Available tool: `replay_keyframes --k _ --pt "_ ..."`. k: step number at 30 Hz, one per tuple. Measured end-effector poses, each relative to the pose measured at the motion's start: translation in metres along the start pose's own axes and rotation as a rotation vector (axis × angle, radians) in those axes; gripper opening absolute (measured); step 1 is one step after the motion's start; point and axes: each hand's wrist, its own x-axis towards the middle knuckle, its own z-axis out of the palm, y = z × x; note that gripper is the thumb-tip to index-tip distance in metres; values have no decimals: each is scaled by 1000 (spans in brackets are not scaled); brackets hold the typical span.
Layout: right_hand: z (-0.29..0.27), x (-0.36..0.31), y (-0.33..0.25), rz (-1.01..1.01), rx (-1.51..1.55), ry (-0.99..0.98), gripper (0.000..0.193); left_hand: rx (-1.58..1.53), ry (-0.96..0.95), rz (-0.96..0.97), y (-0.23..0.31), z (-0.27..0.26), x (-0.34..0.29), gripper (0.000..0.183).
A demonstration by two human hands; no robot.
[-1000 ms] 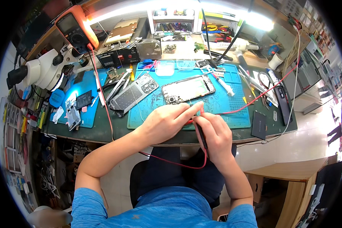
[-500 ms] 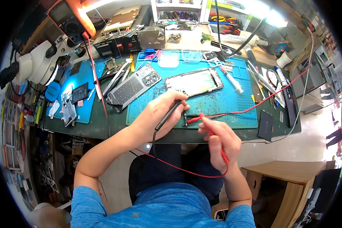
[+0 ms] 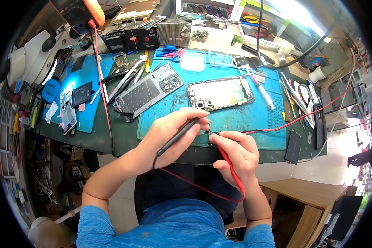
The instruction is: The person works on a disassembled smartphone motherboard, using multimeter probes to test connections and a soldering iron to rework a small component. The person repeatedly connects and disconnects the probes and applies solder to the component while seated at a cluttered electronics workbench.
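Observation:
My left hand (image 3: 161, 136) is closed around a black test probe (image 3: 177, 137), its cable trailing from the rear end. At its fingertips is a small narrow dark part (image 3: 210, 144), partly hidden, whose kind I cannot make out. My right hand (image 3: 242, 155) grips a red test probe (image 3: 229, 161), its front end brought to that part; whether the tip touches cannot be told. Just beyond lies an opened phone (image 3: 221, 94) with exposed insides, on the blue repair mat (image 3: 256, 124). Left of it rests a grey phone housing (image 3: 149, 91) with a camera cluster.
An orange-edged multimeter (image 3: 72, 18) stands at the back left, above a white microscope (image 3: 31, 62). A syringe (image 3: 263, 94) lies on the mat's right side. Tweezers and other tools (image 3: 295, 97) crowd the right. A red lead (image 3: 301, 123) crosses the bench there.
My right hand has brought the red probe up to the small part by my left fingertips. The red clip seen there before is now hidden. The view has shifted slightly.

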Motion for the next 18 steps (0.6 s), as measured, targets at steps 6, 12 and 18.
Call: replay_keyframes --k 6,12,18 --pt "1 6 -2 76 75 8 51 54 61 28 2 -14 -27 27" --pt "4 0 0 175 126 38 40 197 88 15 4 -7 -24 27" --pt "2 7 -2 137 95 49 30 323 112 134 -1 -2 -20 30"
